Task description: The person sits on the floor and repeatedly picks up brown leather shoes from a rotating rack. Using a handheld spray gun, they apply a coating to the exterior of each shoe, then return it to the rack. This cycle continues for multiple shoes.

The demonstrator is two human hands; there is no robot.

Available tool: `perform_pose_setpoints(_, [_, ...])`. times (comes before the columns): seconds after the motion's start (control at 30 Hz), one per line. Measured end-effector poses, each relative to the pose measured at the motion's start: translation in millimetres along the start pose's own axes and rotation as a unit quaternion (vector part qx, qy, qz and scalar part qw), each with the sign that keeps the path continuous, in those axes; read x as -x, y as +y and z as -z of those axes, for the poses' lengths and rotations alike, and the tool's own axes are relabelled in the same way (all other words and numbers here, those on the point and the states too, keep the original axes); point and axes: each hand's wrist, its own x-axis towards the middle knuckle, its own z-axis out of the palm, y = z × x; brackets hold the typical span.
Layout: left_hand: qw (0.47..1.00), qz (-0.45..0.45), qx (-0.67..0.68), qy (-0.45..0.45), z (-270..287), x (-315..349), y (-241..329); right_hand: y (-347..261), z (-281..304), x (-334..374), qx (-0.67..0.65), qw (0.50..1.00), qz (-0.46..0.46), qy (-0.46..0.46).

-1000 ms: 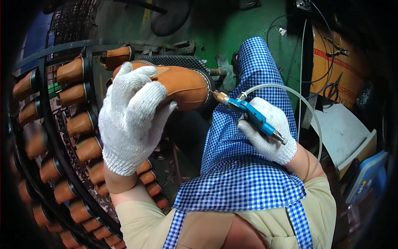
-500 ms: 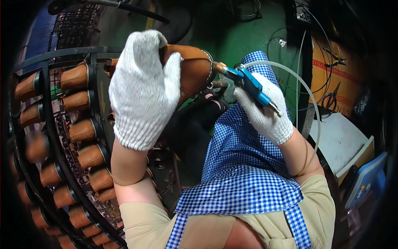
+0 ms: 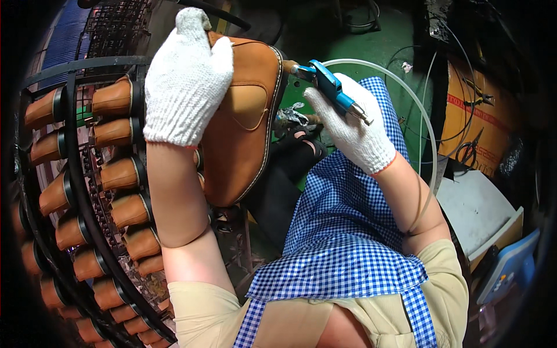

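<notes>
My left hand (image 3: 187, 87), in a white knit glove, is closed round one end of a brown leather boot (image 3: 241, 168). The boot's side faces up, showing a lighter tan panel and a stitched seam, and its dark sole edge lies to the right. In my right hand (image 3: 362, 124), also gloved, is a blue air gun (image 3: 329, 83) with a brownish nozzle and a clear hose (image 3: 415, 93). The nozzle tip meets or nearly meets the sole edge near the boot's upper right; I cannot tell which. The fingers under the gun are hidden.
On the left stands a curved black metal rack (image 3: 72, 139) holding rows of similar brown boots (image 3: 113, 97). To the right are a cardboard box (image 3: 473, 119) with pliers (image 3: 480, 95) and scissors (image 3: 470, 149), a white board (image 3: 478, 206) and a blue object (image 3: 510, 258).
The boot has turned in my left hand, bringing its long side and tan panel into view. Both hands have moved up and slightly left, the gun staying at the sole edge.
</notes>
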Motion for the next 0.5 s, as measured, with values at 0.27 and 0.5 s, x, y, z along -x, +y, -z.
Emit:
perform_pose_setpoints(0.27, [0.983, 0.121, 0.135, -0.025, 19, 6, 6, -14, 3, 35, -0.035, 0.999, -0.029, -0.022])
perform_pose_setpoints(0.5, [0.826, 0.209, 0.516, 0.086, 28, 158, 1, -21, 17, 67, 0.039, 0.996, 0.065, -0.047])
